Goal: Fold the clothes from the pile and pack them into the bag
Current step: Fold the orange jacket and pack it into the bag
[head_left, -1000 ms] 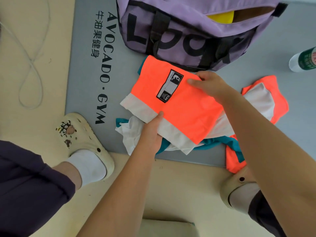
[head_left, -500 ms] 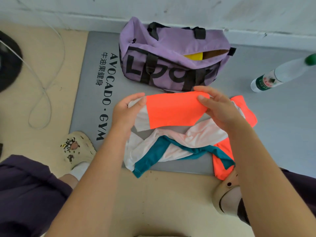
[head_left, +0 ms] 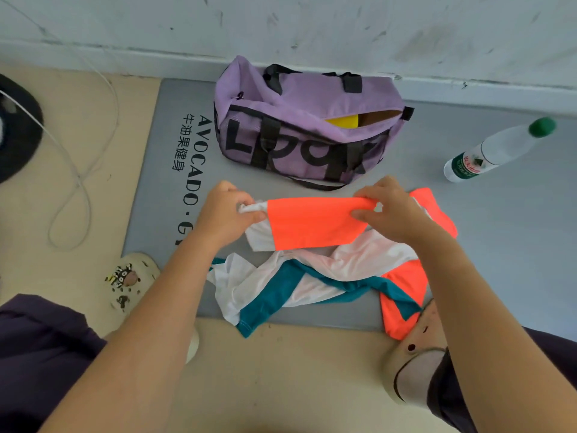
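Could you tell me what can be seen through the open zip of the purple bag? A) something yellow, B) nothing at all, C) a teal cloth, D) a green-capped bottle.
A: something yellow shows through the open zip of the purple bag, while the bottle lies on the mat to the bag's right and the teal cloth is in the pile in front.

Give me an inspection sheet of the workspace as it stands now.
Surface: grey gym mat on beige floor, printed lettering along its left edge.
Job's things: folded orange and white garment held up; pile of clothes loose on the mat; purple bag partly unzipped, something yellow inside.
Clutter: water bottle lying on the mat at right.
Grippers: left hand and right hand each pinch one end of the garment.
Cables: white cable looped on the floor at left.
Surroundings: scuffed white wall; dark object at far left.
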